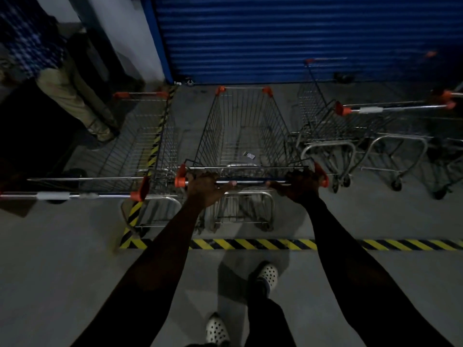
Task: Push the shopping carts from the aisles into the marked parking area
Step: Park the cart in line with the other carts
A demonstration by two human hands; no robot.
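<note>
gripping cart handle (250,182) at centre frame with left hand (205,187) and right hand (298,185), fingers curled round it, above tape (250,244).

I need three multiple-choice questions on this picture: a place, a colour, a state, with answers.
1. Where is the middle cart? A) past the striped tape, facing the shutter; B) behind the person; C) lying on its side.
2. The shutter's colour? A) red; B) blue; C) green.
3. The left hand and right hand? A) both grip the handle; B) one hangs free; C) both in pockets.
Answers: 1A, it stands beyond the tape; 2B, it shows blue; 3A, both curl round the handle.
</note>
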